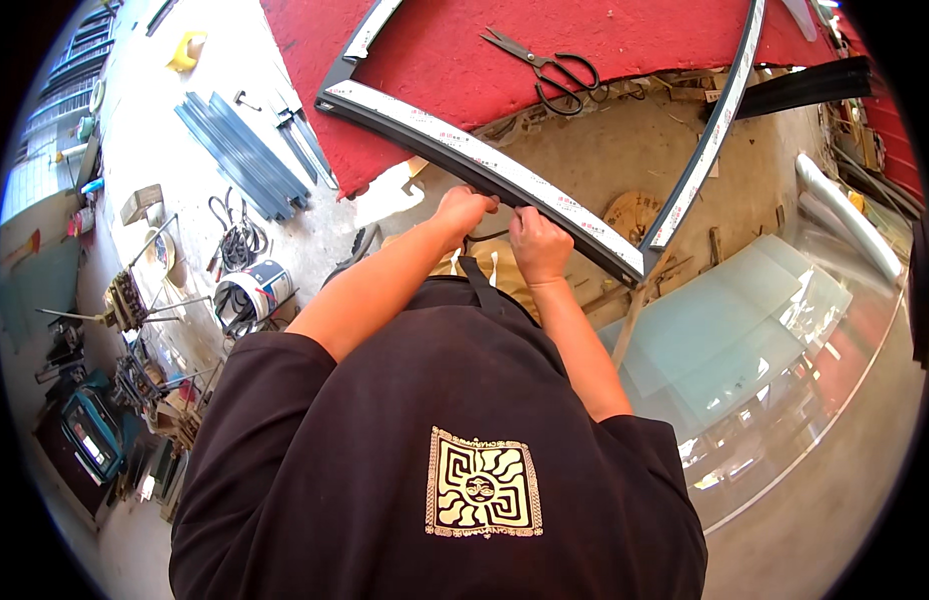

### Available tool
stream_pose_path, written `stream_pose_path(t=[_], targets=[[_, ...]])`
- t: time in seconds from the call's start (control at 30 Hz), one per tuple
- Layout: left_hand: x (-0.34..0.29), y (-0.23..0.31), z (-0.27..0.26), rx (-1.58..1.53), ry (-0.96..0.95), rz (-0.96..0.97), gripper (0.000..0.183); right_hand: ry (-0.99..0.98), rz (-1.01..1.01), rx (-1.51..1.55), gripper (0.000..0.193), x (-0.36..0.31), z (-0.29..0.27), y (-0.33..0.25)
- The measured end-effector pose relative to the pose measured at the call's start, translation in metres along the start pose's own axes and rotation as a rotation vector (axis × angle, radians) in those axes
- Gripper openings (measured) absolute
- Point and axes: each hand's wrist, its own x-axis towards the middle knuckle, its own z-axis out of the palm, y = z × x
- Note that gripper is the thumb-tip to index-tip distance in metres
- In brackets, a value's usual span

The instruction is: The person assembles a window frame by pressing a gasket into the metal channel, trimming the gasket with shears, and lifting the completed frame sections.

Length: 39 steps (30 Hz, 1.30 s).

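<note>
A dark metal window frame (pixel 440 152) with white protective film on its face lies partly over a red-covered table (pixel 435 50). Both my hands meet its near bar. My left hand (pixel 465 213) is closed, its fingertips pressed to the bar's near side; what they pinch is hidden. Just to the right, my right hand (pixel 541 243) is curled closed beside the same bar. A thin black strip (pixel 488 237) runs out from it below the left hand. Black-handled scissors (pixel 547 70) rest opened on the red cover, beyond the bar.
Glass sheets (pixel 720 330) lie low on the right. On the left floor are grey metal profiles (pixel 243 155), tangled black cable (pixel 240 240), and a white bucket (pixel 255 292). A dark profile (pixel 805 88) juts out at the far right. The frame's right bar slants toward me.
</note>
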Motion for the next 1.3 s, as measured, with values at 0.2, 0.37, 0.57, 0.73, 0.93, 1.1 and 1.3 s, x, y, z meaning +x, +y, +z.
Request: stream_pose_path(t=[0.2,0.37,0.57,0.73,0.93,1.1,1.3], targets=[[-0.008,0.003,0.001,0.055,0.028,0.092,0.026,-0.064,0.016,0.013,0.01,-0.002,-0.003,-0.001],[-0.009,0.001,0.009,0.045,0.106,0.109,0.03,-0.038,0.008,0.028,0.015,-0.001,0.0,0.0],[-0.01,0.002,0.018,0.048,0.172,0.138,0.03,-0.131,0.007,0.027,0.008,0.0,-0.005,0.002],[-0.005,-0.004,0.012,-0.015,0.158,0.153,0.027,-0.101,-0.014,0.029,0.008,0.0,-0.006,0.004],[-0.019,-0.019,0.007,-0.295,-0.093,0.036,0.025,-0.13,-0.041,0.033,0.006,0.003,-0.011,0.008],[-0.011,-0.024,0.019,-0.146,-0.042,0.09,0.029,-0.14,-0.075,0.099,0.01,0.006,-0.015,0.013],[-0.017,-0.015,0.034,-0.064,0.194,0.16,0.035,-0.248,-0.093,0.151,0.012,0.007,-0.031,0.018]])
